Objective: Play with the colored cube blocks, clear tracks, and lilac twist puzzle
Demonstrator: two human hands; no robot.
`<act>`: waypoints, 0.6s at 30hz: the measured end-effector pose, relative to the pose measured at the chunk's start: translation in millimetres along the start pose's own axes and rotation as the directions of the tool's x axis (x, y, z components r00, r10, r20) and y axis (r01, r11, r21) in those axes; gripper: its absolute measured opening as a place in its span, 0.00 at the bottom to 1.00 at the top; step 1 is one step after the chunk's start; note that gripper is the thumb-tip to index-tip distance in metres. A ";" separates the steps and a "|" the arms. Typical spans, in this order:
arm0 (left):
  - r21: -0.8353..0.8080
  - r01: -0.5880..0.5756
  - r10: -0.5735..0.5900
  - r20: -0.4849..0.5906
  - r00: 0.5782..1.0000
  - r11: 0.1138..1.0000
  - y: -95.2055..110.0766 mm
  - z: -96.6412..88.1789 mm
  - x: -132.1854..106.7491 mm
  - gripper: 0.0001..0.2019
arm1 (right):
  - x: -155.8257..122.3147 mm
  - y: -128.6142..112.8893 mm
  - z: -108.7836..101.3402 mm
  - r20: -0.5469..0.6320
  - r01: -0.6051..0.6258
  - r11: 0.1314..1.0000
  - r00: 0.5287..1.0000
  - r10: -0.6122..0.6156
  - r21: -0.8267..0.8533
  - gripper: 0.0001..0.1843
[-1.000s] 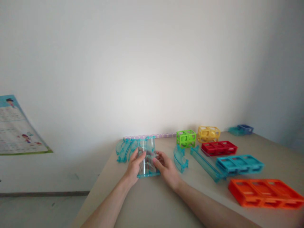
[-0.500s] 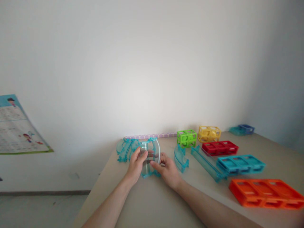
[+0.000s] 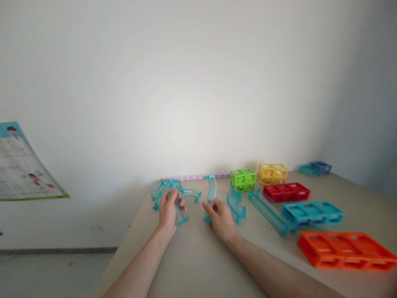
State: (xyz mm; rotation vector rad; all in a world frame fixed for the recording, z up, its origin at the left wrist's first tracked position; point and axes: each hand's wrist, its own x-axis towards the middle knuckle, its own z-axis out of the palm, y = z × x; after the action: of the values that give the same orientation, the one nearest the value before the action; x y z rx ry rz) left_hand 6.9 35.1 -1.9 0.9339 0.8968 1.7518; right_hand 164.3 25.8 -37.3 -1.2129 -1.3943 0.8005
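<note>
Two clear, teal-edged curved track pieces are up in my hands, apart from each other. My left hand (image 3: 170, 210) is closed around one curved track piece (image 3: 180, 217), whose upper part is mostly hidden by my fingers. The other curved track piece (image 3: 212, 188) stands nearly upright, pinched between thumb and fingers of my right hand (image 3: 221, 216). Behind my left hand lie several teal curved track pieces (image 3: 167, 184) in a pile, with a single curved track piece (image 3: 192, 192) beside it. Just right of my right hand a teal curved track piece (image 3: 235, 205) rests on the table.
A long straight teal track (image 3: 269, 213) lies right of centre. Green (image 3: 243, 180) and yellow frame blocks (image 3: 273, 174) stand near the wall. Red (image 3: 287, 192), blue (image 3: 313, 213) and orange frame blocks (image 3: 345, 250) line the right side. Darker blue parts (image 3: 321, 167) sit in the far corner.
My hands have drawn apart, each with a track piece that was close to the other before. The left moved left; a curved piece on the table behind is now uncovered.
</note>
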 end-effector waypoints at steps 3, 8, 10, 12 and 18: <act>0.010 -0.029 0.030 -0.162 0.986 1.000 -0.7 -8.9 10.9 0.15 | 3.5 3.9 0.3 -0.026 -0.069 0.997 0.997 0.069 0.024 0.15; 0.079 -0.056 0.083 -0.390 0.917 0.995 0.0 -20.4 22.5 0.20 | 9.2 8.4 1.7 0.020 -0.104 0.993 0.994 0.103 0.048 0.30; 0.100 -0.078 0.115 -0.439 0.891 0.992 3.0 -25.4 27.1 0.22 | 11.7 11.3 1.8 0.026 -0.092 0.995 0.995 0.091 0.032 0.31; 0.128 -0.097 0.148 -0.486 0.861 0.987 7.1 -31.5 32.5 0.22 | 13.9 14.5 1.3 0.016 -0.074 0.997 0.997 0.075 -0.002 0.31; 0.244 -0.082 0.214 -0.587 0.781 0.966 18.4 -52.5 47.2 0.13 | 14.0 11.6 -1.5 0.006 0.016 0.985 1.000 -0.015 -0.169 0.24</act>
State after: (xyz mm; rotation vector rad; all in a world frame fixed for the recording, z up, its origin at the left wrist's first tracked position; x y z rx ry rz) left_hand -59.7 64.9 0.4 0.5636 1.4774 2.1816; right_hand 169.8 41.9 -44.0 -1.3290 -1.4977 0.6855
